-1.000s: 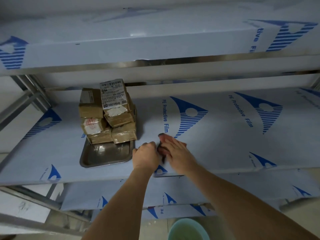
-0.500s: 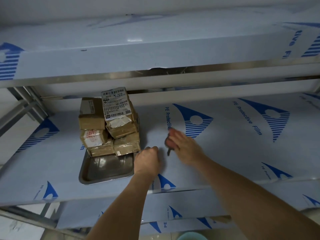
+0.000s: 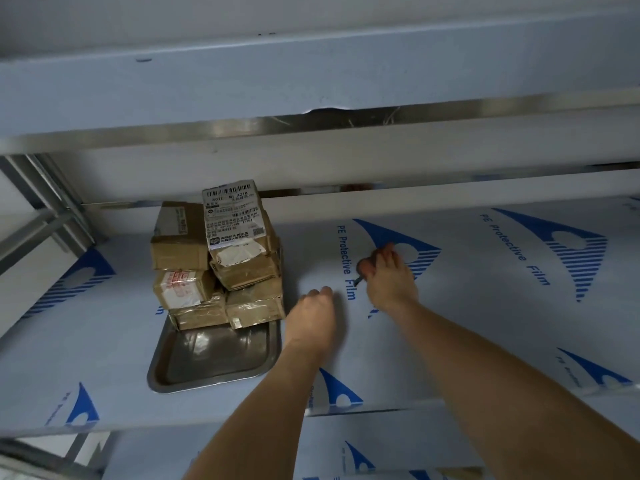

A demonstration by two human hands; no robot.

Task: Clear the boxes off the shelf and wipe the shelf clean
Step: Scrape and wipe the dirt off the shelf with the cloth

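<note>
Boxes point(image 3: 216, 261) are not off the shelf point(image 3: 485, 341) yet — a taped cardboard stack of them sits at the far end of a steel tray point(image 3: 207, 372), left of centre in the frame, the top one tilted with a printed shipping label facing me. So I judge the clearing half of the job as not done.

My right hand point(image 3: 389, 282) is out over the middle of the shelf, on the blue logo of the protective film point(image 3: 519, 258) that covers the surface. Its fingers are curled round a small dark cloth point(image 3: 363, 268); only a scrap and a dangling corner of it show past the knuckles. It looks pressed to the film, so I read this as wiping under way on the bare stretch to the right of the tray.

My left hand point(image 3: 313, 313) lies just right of the tray's near corner, fingers bent down onto the shelf; whether it grips anything I cannot tell, since the fingertips are hidden behind the hand.

What is left, as I judge it — lift the boxes and tray away, then wipe the patch beneath them and the left end of the shelf. I cannot tell from the film how much has been wiped.
</note>
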